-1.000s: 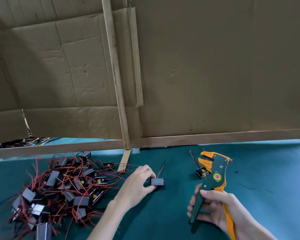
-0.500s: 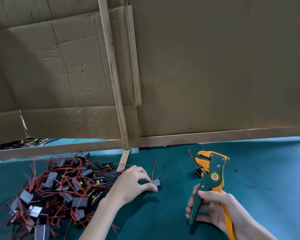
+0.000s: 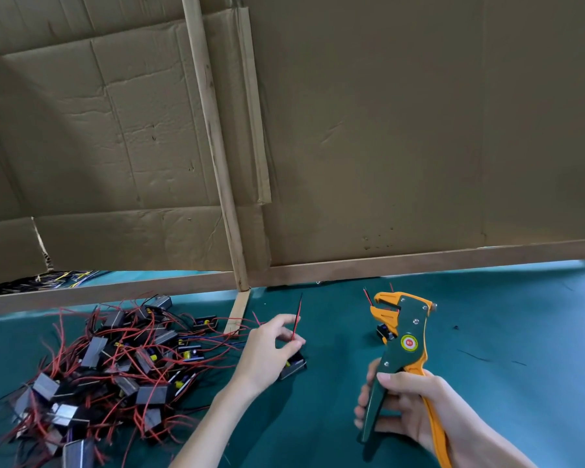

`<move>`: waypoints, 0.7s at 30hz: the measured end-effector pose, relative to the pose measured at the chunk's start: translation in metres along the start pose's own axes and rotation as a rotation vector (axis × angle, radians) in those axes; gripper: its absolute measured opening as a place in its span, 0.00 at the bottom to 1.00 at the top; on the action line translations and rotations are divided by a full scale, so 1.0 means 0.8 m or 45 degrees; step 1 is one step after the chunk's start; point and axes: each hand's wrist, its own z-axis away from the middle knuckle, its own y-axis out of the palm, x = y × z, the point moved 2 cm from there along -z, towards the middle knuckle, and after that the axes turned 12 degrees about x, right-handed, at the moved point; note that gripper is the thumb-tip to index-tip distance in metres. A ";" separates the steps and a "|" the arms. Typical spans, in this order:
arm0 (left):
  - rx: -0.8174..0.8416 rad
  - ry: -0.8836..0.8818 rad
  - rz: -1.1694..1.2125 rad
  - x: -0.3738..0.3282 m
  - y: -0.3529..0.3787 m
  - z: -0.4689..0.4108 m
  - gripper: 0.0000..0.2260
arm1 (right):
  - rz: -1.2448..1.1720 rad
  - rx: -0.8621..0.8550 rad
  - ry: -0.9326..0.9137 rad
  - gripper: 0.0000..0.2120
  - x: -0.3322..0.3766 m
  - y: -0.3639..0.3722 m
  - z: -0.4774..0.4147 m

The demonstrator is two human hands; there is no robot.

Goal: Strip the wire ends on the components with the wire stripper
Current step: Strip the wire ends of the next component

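Observation:
My left hand [image 3: 271, 351] pinches the red and black wires [image 3: 297, 319] of a small black component [image 3: 293, 365], which hangs just below the fingers over the green mat. The wires stick up past my fingertips. My right hand [image 3: 409, 408] grips the handles of the orange and dark green wire stripper [image 3: 404, 336], held upright with its jaws at the top pointing left. Another black component [image 3: 384, 332] with red and black wires lies on the mat behind the stripper's head, partly hidden by it.
A heap of black components with red wires [image 3: 115, 363] covers the mat on the left. A cardboard wall [image 3: 385, 130] on a wooden frame [image 3: 217, 146] stands along the back. The green mat [image 3: 520, 332] stretches to the right, with a few wire scraps [image 3: 477, 356] on it.
My left hand has lifted the component off the mat and shifted its grip from the body to the wires. The component now hangs below the fingers. The stripper has stayed nearly in place.

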 end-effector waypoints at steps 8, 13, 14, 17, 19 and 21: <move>-0.219 0.173 0.419 -0.048 -0.014 0.010 0.09 | 0.047 0.036 0.039 0.16 -0.003 0.007 0.001; -0.238 0.297 0.653 -0.078 -0.016 0.017 0.05 | 0.049 0.104 0.037 0.16 -0.003 0.014 0.000; -0.238 0.316 0.687 -0.082 -0.017 0.018 0.05 | 0.054 0.119 0.035 0.16 -0.003 0.015 0.001; -0.189 0.341 0.752 -0.092 -0.016 0.022 0.04 | 0.064 0.148 0.028 0.15 -0.002 0.017 0.002; -0.145 0.338 0.774 -0.095 -0.014 0.023 0.03 | 0.061 0.153 0.031 0.16 -0.001 0.018 0.002; -0.103 0.331 0.755 -0.096 -0.012 0.023 0.02 | 0.063 0.156 0.035 0.16 -0.001 0.019 0.002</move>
